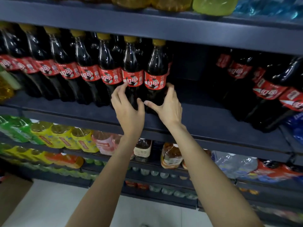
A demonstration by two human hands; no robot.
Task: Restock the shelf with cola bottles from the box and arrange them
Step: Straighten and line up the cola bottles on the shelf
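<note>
A row of several cola bottles with red labels and yellow caps stands along the dark shelf (205, 115). My left hand (127, 104) curls round the lower body of the second bottle from the row's right end (132, 63), fingertips at its label. My right hand (165, 104) grips the base of the rightmost bottle (156, 64), thumb in front and fingers round its right side. Both bottles stand upright on the shelf, touching each other. Another group of cola bottles (265, 89) stands at the shelf's right end. The box is out of view.
A gap of bare shelf lies between the two cola groups. The shelf above (147, 25) hangs low over the caps. Lower shelves hold yellow and green drink packs (65, 138), other bottles and water packs (234, 164). A brown cardboard edge (13, 190) shows at the lower left.
</note>
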